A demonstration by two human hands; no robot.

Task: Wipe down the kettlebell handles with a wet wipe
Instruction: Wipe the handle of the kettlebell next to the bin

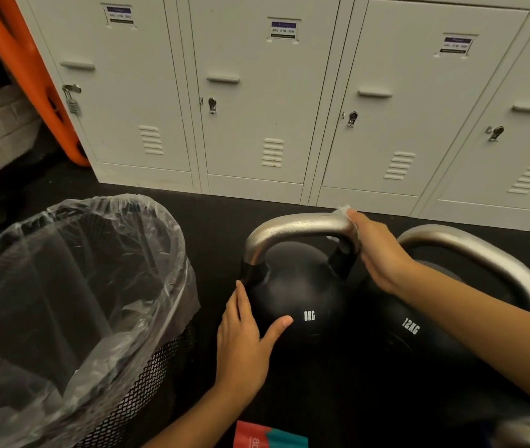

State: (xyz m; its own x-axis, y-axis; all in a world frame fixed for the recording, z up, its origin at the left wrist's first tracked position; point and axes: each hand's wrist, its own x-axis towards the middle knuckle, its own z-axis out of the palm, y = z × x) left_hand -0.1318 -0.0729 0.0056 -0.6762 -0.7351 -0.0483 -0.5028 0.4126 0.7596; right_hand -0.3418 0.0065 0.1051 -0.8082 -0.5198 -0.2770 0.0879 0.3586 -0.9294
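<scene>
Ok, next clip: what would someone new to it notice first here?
Probably the 8KG kettlebell at centre, its steel handle being rubbed with a white wipe in the right hand while the left hand steadies the black ball. Next, the bin with its clear liner fills the lower left, and pale lockers line the back.

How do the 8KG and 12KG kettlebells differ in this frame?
The 8KG kettlebell is being handled: the left hand rests on its body and the right hand wraps a wet wipe round its handle. The 12KG kettlebell, to its right, is untouched and partly hidden by the right forearm. Both have black bodies, silver handles and white weight markings.
</scene>
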